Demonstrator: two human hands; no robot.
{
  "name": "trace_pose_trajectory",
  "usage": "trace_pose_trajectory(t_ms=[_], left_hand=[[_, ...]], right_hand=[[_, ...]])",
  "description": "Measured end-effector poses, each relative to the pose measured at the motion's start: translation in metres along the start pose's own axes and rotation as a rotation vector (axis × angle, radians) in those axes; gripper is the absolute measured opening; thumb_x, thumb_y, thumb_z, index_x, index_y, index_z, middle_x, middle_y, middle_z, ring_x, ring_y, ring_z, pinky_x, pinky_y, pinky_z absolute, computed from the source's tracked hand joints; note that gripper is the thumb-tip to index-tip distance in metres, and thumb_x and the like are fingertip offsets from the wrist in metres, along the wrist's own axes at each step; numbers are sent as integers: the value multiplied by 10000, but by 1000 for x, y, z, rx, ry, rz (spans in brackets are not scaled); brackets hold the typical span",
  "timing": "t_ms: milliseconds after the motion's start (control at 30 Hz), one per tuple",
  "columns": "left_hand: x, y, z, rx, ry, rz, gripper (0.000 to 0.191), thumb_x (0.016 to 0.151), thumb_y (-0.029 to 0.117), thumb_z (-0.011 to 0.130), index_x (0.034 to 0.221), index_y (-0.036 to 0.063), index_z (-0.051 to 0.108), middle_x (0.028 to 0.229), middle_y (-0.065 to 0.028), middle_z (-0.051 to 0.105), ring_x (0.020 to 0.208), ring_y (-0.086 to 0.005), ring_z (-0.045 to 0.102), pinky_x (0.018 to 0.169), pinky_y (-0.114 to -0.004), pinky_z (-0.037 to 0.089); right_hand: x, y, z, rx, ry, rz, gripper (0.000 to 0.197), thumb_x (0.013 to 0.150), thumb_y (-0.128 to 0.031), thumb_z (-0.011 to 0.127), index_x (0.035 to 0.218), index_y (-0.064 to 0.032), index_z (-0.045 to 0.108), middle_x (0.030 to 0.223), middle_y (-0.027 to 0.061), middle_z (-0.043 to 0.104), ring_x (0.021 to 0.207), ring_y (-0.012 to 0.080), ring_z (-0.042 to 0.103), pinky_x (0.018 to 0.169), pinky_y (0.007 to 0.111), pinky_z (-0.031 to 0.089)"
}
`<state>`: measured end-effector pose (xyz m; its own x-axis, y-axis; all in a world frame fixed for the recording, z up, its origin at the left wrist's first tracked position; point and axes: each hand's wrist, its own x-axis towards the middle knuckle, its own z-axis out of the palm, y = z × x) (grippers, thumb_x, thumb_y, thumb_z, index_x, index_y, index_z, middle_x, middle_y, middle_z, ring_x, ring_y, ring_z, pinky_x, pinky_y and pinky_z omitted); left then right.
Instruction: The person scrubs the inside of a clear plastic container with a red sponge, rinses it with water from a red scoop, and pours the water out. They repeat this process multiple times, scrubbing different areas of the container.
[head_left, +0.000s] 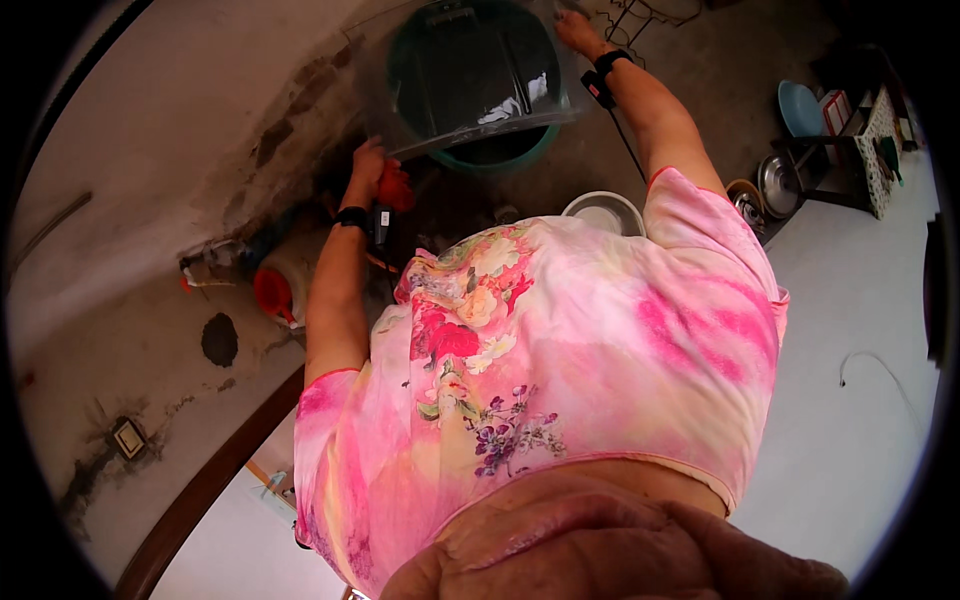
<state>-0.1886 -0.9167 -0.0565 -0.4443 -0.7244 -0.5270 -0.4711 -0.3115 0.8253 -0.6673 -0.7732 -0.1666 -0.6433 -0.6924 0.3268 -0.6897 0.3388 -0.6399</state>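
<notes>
A clear plastic sheet or panel (472, 82), stiff-looking and shiny along its near edge, is stretched between my two hands. It lies over or just above a round green tub (517, 159), whose near rim shows below it; I cannot tell whether they touch. At the near left corner my left hand (367, 163) grips the sheet. My right hand (577, 31) is closed at its far right side. A crumpled red item (395, 187) is right beside my left hand; whether that hand holds it too is unclear.
A pale basin (606, 211) stands in front of my body. Left are a red scoop (274, 294) and the stained wall (135, 150). Toward the right are a metal pot lid (778, 184), a blue basin (799, 109) and a low rack (840, 161). Bent wire (637, 22) lies beyond my right hand.
</notes>
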Motion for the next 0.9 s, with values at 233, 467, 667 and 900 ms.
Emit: trace_pose_trajectory(t_ms=[233,467,667,900], left_hand=[[13,-19,42,-15,20,-4,525,838,17,383,1360,44,331,698,-175,588,577,-246,584,534,-372,499],[-2,-62,54,54,-44,-10,550,833,20,392,1375,57,310,725,-171,606,561,-221,572,538,-333,491],[21,-64,46,78,-42,59,560,834,28,383,1385,55,282,730,-167,608,562,-211,571,544,-332,495],[32,-61,52,77,-32,55,563,834,30,377,1388,58,274,732,-164,599,577,-202,567,554,-341,505]], right_hand=[[-2,35,-32,28,-4,-18,254,830,-193,501,979,-21,615,870,195,643,819,379,611,739,447,473],[-178,3,-68,589,-222,202,467,827,-273,562,1220,-30,499,1125,137,587,1005,242,553,875,334,418],[-230,-18,-68,556,-119,474,425,810,-214,528,1185,-14,541,1066,132,628,965,242,592,836,318,439],[-208,-4,-43,523,194,229,449,773,-122,524,1211,-24,530,1097,145,626,980,228,600,842,302,444]])
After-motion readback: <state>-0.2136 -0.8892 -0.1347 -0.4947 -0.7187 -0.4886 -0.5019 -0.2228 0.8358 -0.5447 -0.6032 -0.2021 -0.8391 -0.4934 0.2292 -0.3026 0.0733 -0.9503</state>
